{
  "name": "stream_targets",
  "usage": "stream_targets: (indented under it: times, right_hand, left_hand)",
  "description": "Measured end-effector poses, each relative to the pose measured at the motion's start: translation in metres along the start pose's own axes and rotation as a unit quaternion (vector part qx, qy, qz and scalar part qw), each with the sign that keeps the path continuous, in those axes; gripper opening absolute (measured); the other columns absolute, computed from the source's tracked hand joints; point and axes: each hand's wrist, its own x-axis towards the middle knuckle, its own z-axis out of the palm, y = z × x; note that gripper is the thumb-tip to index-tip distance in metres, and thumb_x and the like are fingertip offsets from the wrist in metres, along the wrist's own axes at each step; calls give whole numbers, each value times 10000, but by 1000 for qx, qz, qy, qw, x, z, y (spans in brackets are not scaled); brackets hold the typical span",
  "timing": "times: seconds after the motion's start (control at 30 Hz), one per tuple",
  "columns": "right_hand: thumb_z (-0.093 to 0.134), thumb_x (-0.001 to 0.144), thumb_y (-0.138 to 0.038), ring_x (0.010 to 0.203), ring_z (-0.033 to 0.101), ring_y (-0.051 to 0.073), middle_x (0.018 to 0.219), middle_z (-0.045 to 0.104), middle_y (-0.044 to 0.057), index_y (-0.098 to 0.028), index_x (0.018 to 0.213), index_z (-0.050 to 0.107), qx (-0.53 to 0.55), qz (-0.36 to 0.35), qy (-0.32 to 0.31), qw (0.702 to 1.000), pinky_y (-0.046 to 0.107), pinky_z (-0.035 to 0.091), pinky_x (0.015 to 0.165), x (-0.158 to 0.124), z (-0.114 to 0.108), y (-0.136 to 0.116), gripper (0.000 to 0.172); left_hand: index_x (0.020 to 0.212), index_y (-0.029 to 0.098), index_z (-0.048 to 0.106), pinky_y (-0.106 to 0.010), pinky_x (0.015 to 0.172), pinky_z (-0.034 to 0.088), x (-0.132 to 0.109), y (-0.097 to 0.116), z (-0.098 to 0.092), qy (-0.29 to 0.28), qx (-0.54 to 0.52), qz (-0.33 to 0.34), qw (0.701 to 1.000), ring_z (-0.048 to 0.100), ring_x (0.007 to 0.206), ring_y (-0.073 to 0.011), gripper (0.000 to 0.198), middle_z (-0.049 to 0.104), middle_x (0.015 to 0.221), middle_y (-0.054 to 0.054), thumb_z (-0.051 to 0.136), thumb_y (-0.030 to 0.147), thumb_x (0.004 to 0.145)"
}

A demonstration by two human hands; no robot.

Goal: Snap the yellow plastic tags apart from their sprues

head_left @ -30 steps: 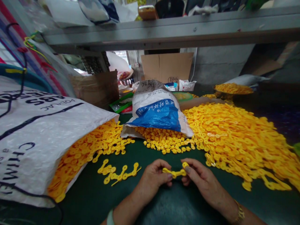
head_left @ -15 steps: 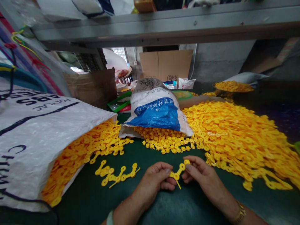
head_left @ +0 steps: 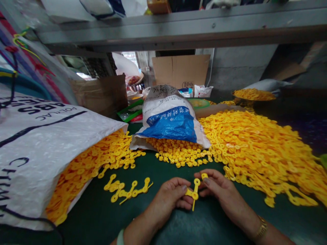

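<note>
My left hand (head_left: pixel 170 200) pinches a yellow linked piece (head_left: pixel 195 195) that has round ends and a thin tail pointing down. Close by on the right, my right hand (head_left: pixel 221 190) holds a small yellow part (head_left: pixel 204 176) between thumb and finger. A narrow gap shows between that part and the upright arm of the linked piece. On the green table to the left lies a zigzag group of joined yellow pieces (head_left: pixel 134 193). Small round yellow parts (head_left: pixel 182 156) spill from the middle bag, beyond my hands.
A large white sack (head_left: pixel 58 136) of yellow pieces lies at the left. The blue and white bag (head_left: pixel 168 119) stands in the middle. A big yellow heap (head_left: pixel 260 149) covers the right side. A grey metal beam (head_left: pixel 178 30) crosses above; a cardboard box (head_left: pixel 181 71) stands behind.
The linked piece in my left hand has turned, so its arm points more upright and its tail straight down. The part in my right hand is now apart from it.
</note>
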Motion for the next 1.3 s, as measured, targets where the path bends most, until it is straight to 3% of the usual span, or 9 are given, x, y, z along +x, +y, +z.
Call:
stream_targets:
  times: [0.4,0.67,0.83,1.03,1.3]
  right_hand:
    - [701,792,-355,621,647,118,879,705,17,-200,1022,588,25,-1,0,1000,254,543,589,0,0,6,300]
    - [740,754,-365,705,681,149,934,703,25,-207,1021,590,47,-3,21,999,304,572,685,0,-5,7,345]
    - [708,794,-331,821,680,167,1004,704,30,-221,1035,594,54,-12,-11,998,331,561,776,-1,-6,8,288]
    - [692,802,-335,774,677,160,991,700,29,-226,1044,588,35,-16,-19,999,331,551,758,-2,-7,8,285]
    - [702,795,-326,714,664,143,926,685,9,-224,1018,590,14,-14,-7,1000,297,550,707,0,-6,9,270]
  left_hand:
    - [905,113,597,-233,554,532,-2,0,4,-14,24,-11,1000,646,563,-122,236,700,701,-63,677,289,771]
    - [927,123,628,-232,599,513,-4,10,0,-6,-31,29,999,633,640,-121,281,697,837,-69,749,259,712]
    - [876,131,644,-183,441,455,-4,13,-1,50,31,76,995,565,575,-104,264,678,775,-37,761,262,679]
    - [889,147,650,-167,394,427,-2,11,-4,70,72,90,991,547,536,-91,244,653,768,-15,734,279,702]
    - [928,142,642,-218,533,505,-6,12,-4,1,-19,94,995,589,657,-115,278,654,854,-37,761,177,680]
